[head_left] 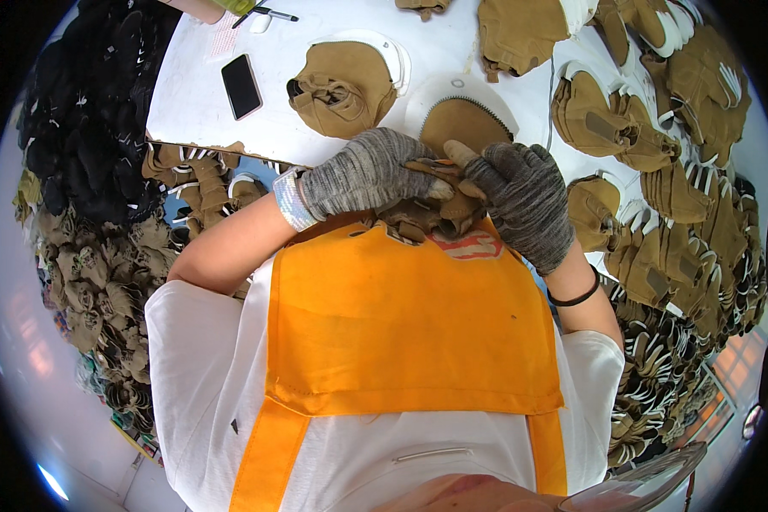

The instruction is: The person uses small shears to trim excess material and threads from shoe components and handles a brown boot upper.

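At the near edge of the white table I hold a brown shoe upper (pixel 462 122) with a white curved rim and dark stitching along the seam. My left hand (pixel 375 173), in a grey knitted glove, pinches the upper's folded near part. My right hand (pixel 522 198), gloved alike, has its fingers curled against the same part from the other side. Between the hands the brown material is bunched, and the fingertips partly hide it. A similar shoe upper (pixel 343 90) lies just beyond my left hand.
A black phone (pixel 241 86) and a pen (pixel 277 14) lie on the white table (pixel 188 81). Brown uppers (pixel 590 111) spread along the right side. Black pieces (pixel 90 111) pile at the far left, with bundled brown pieces (pixel 102 290) nearer. My orange apron (pixel 410 324) meets the table's near side.
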Demonstrator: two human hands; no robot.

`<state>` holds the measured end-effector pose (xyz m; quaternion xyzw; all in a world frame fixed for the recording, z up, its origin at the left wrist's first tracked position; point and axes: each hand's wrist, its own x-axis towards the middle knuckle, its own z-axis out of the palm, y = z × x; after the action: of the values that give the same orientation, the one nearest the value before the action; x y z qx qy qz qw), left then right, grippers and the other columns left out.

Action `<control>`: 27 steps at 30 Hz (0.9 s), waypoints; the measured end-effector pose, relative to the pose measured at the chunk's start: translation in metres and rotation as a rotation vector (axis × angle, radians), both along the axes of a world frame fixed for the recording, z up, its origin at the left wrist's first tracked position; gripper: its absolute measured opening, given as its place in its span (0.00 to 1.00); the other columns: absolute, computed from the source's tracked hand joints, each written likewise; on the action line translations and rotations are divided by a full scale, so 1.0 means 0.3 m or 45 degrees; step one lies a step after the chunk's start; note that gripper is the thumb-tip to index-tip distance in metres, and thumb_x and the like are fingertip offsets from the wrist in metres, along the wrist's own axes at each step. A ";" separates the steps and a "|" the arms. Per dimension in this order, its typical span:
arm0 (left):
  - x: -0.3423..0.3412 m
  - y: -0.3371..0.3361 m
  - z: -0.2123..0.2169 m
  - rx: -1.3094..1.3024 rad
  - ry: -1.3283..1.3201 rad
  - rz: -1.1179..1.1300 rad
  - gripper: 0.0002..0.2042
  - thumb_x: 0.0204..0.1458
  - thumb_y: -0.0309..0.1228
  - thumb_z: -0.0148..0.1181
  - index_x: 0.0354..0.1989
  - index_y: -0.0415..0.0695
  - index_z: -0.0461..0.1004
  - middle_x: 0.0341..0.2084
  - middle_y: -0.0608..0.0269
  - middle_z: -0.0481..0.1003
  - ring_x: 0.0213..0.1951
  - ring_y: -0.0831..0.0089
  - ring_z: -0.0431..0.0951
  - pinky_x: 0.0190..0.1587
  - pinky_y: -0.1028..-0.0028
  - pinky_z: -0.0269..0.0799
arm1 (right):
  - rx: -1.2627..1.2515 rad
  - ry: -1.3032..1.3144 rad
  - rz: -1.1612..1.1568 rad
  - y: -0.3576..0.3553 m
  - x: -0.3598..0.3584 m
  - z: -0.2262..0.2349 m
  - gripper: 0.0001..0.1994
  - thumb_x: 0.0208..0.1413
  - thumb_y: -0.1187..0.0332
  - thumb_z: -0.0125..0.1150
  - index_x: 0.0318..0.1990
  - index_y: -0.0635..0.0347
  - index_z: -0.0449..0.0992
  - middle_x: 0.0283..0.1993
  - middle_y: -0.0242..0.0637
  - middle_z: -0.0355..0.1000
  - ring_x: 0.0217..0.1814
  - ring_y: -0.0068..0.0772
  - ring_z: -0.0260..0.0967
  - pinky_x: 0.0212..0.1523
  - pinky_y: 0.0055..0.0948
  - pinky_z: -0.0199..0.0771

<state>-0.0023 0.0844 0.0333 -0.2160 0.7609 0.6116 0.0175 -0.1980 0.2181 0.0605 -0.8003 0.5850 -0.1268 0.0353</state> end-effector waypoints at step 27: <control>-0.044 0.005 0.059 -0.216 -0.302 -0.095 0.22 0.51 0.47 0.63 0.41 0.38 0.78 0.26 0.54 0.79 0.30 0.68 0.80 0.35 0.71 0.74 | 0.138 -0.061 0.015 -0.015 -0.030 0.028 0.29 0.46 0.70 0.61 0.60 0.54 0.67 0.38 0.39 0.69 0.34 0.38 0.69 0.35 0.34 0.70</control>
<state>-0.0155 0.0859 0.0509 -0.2591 0.8100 0.5141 0.1117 -0.2071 0.2135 0.0689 -0.7974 0.5852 -0.1140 0.0934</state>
